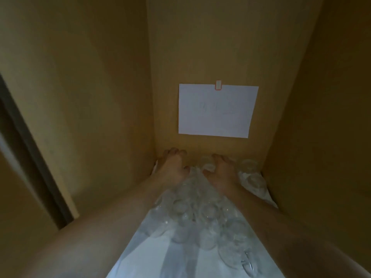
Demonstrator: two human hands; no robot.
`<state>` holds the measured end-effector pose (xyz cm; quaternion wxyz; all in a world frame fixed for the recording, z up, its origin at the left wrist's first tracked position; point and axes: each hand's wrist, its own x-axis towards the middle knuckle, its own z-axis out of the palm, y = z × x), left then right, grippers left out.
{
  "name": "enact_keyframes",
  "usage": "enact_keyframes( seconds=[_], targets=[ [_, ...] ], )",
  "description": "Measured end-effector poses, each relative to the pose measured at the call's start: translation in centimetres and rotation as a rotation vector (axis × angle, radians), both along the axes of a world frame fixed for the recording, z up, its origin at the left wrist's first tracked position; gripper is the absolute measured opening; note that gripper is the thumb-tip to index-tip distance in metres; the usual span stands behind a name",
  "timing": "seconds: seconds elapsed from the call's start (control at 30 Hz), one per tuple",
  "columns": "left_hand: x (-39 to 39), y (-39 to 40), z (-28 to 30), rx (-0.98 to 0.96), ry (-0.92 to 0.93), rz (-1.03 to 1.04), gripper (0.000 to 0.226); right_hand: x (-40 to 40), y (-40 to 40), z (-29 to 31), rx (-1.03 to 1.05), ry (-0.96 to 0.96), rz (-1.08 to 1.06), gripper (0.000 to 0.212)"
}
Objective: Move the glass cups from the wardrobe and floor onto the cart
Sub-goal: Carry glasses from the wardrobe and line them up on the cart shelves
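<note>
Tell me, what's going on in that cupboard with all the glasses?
A person is reaching both arms deep into a wooden wardrobe. Clear glass cups stand crowded on a white sheet on its floor. The left hand and right hand are at the back row, fingers curled down among the cups there, though blur hides whether either grips one yet. A white paper is taped to the back wall.

Both forearms are bare, with no sleeve in view. The left hand (174,167) and the right hand (221,170) are bare, without gloves. Finer detail is blurred.
</note>
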<state>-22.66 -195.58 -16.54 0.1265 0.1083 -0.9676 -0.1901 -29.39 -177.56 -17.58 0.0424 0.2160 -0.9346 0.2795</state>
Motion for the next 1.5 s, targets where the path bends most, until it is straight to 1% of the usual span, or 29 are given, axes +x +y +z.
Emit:
enact_keyframes(
  seconds=[0.1, 0.2, 0.3, 0.53, 0.7, 0.8, 0.87, 0.9, 0.93, 1.03, 1.1, 1.17, 1.23, 1.3, 1.4, 1.5],
  targets=[
    [-3.4, 0.3, -0.8, -0.016, -0.041, -0.003, 0.061, -3.4, 0.5, -0.3, 0.031, -0.049, -0.044, 0.072],
    [-6.4, 0.4, -1.3, -0.063, -0.064, -0.026, 0.06, -6.3, 1.1, -0.6, 0.054, -0.056, -0.062, 0.07],
    [-9.1, 0.3, -1.4, -0.069, -0.088, -0.045, 0.057, -9.1, 1.7, -0.8, 0.085, -0.072, -0.086, 0.069],
    [-14.3, 0.4, -2.5, -0.036, -0.186, -0.1, 0.064, -13.8, 2.6, -1.7, 0.158, -0.182, -0.088, 0.071],
    [-16.7, -0.2, -4.0, -0.08, -0.245, -0.178, 0.067, -15.9, 2.0, -3.0, 0.209, -0.229, -0.048, 0.073],
    [-17.8, -0.8, -4.5, -0.063, -0.299, -0.232, 0.069, -16.8, 1.5, -3.5, 0.228, -0.277, 0.013, 0.063],
    [-18.6, -1.0, -4.5, 0.057, -0.366, -0.301, 0.067, -17.5, 1.1, -3.5, 0.318, -0.307, 0.055, 0.054],
    [-18.9, -1.1, -4.4, 0.117, -0.409, -0.334, 0.065, -17.8, 0.9, -3.5, 0.38, -0.315, 0.076, 0.056],
    [-19.2, -1.0, -4.3, 0.136, -0.454, -0.364, 0.064, -18.0, 0.8, -3.5, 0.438, -0.322, 0.09, 0.064],
    [-19.9, -0.7, -4.0, 0.015, -0.576, -0.435, 0.076, -18.5, 0.5, -3.1, 0.553, -0.36, 0.127, 0.09],
    [-20.4, -0.3, -4.0, -0.008, -0.616, -0.461, 0.085, -18.7, 0.3, -2.9, 0.599, -0.365, 0.158, 0.099],
    [-20.7, 0.0, -4.3, 0.038, -0.62, -0.455, 0.088, -18.8, 0.3, -2.9, 0.627, -0.352, 0.188, 0.1],
    [-20.9, 0.1, -4.5, 0.105, -0.62, -0.451, 0.087, -18.8, 0.4, -3.2, 0.637, -0.334, 0.199, 0.098],
    [-21.0, 0.0, -4.6, 0.11, -0.619, -0.442, 0.084, -18.8, 0.6, -3.5, 0.629, -0.305, 0.195, 0.097],
    [-21.1, 0.0, -4.6, 0.147, -0.567, -0.42, 0.076, -18.6, 0.7, -3.4, 0.614, -0.281, 0.186, 0.095],
    [-20.9, 0.1, -4.5, 0.161, -0.545, -0.42, 0.071, -18.4, 0.8, -3.0, 0.598, -0.296, 0.176, 0.1]
  ],
)
